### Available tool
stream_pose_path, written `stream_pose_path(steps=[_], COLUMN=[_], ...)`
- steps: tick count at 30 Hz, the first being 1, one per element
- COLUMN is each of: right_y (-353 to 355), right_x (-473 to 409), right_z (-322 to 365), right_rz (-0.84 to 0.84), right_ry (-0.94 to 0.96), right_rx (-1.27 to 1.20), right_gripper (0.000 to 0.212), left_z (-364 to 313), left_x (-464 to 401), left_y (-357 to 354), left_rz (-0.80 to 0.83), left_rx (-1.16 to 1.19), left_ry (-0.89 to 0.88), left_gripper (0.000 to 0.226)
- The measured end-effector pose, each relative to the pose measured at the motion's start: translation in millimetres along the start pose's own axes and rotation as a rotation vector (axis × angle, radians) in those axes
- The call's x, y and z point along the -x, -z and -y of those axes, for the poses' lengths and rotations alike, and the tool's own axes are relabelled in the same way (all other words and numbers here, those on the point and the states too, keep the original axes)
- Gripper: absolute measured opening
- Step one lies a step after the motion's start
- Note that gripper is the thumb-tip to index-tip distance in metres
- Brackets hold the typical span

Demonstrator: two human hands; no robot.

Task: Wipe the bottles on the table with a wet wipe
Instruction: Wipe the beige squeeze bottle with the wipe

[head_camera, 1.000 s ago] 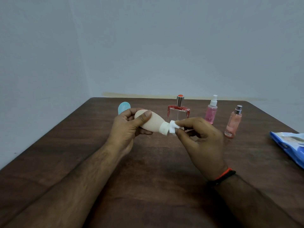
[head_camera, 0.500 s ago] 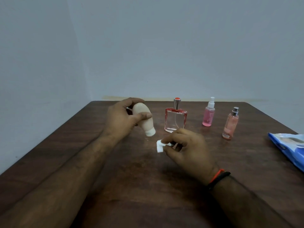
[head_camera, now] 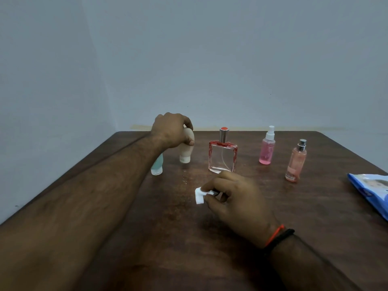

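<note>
My left hand (head_camera: 171, 131) grips the top of a beige bottle (head_camera: 185, 153) that stands cap-down on the brown table (head_camera: 315, 217), at the back left. A teal bottle (head_camera: 157, 166) stands just left of it, half hidden behind my forearm. My right hand (head_camera: 233, 194) rests near the table's middle and pinches a small folded white wet wipe (head_camera: 199, 195). Behind it stands a square red-edged perfume bottle (head_camera: 222, 156). A pink spray bottle (head_camera: 267, 149) and a peach spray bottle (head_camera: 295, 162) stand to the right.
A blue wet-wipe packet (head_camera: 371, 190) lies at the table's right edge. Grey walls close in behind and to the left of the table.
My left hand has carried the beige bottle away from me and stood it cap-down beside the teal bottle. My right hand has dropped to the table with the wipe.
</note>
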State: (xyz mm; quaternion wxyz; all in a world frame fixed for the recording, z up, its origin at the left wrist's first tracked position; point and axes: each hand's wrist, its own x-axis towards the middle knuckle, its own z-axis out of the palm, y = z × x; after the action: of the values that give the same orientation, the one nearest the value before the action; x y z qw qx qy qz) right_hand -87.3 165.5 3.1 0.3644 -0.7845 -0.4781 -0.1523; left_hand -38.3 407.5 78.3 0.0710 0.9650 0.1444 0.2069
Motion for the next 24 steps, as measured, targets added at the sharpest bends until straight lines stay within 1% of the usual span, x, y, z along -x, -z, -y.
stream_pose_path(steps=[4, 9, 16, 24], right_y=[0, 0, 1, 1], right_x=[0, -1, -1, -1], right_z=[-1, 0, -1, 0], right_rz=[0.019, 0.028, 0.046, 0.043], right_ry=[0.0, -0.005, -0.007, -0.02], right_rx=[0.006, 0.001, 0.009, 0.014], right_gripper=[0.015, 0.016, 0.016, 0.016], left_z=[7, 14, 15, 14], left_x=[-15, -22, -24, -24], left_y=[-1, -4, -3, 0], left_rz=[0.038, 0.084, 0.121, 0.156], left_rx=[-0.067, -0.084, -0.095, -0.078], left_ry=[0.061, 0.107, 0.107, 0.098], left_gripper=[0.043, 0.042, 0.042, 0.048])
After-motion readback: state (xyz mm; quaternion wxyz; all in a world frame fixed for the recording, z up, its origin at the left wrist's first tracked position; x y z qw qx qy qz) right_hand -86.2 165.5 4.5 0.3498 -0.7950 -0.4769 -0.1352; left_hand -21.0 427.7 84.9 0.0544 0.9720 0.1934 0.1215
